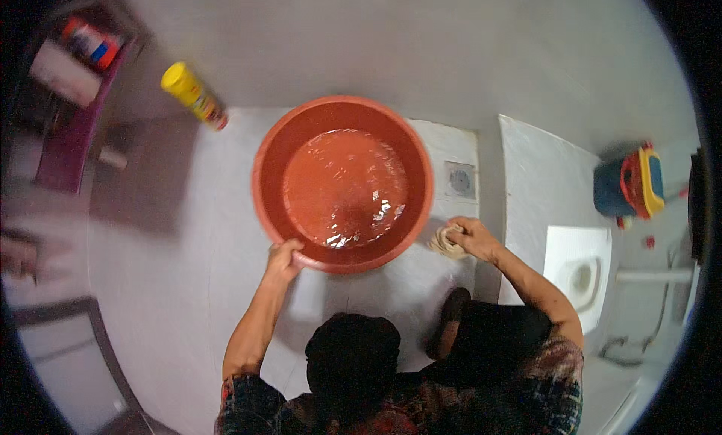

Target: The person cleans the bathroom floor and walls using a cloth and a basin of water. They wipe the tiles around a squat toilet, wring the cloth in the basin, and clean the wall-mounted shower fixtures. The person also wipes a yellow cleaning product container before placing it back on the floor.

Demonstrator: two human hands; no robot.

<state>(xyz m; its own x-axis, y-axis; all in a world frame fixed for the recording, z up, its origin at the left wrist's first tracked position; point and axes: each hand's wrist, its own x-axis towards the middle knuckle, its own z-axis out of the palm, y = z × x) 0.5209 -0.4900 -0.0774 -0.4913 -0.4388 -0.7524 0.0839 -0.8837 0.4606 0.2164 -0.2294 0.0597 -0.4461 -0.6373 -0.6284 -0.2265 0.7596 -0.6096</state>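
Note:
A large reddish-orange plastic basin stands on the floor with clear water in it. My left hand grips its near-left rim, thumb over the edge. To the right of the basin, my right hand is closed around a crumpled beige cloth, held apart from the rim. The cloth's far end hangs below my fingers, near the floor.
A square floor drain lies right of the basin. Beyond a raised step are a white squat toilet and a blue bin with a yellow-red lid. A yellow canister stands at the far left, near a purple shelf.

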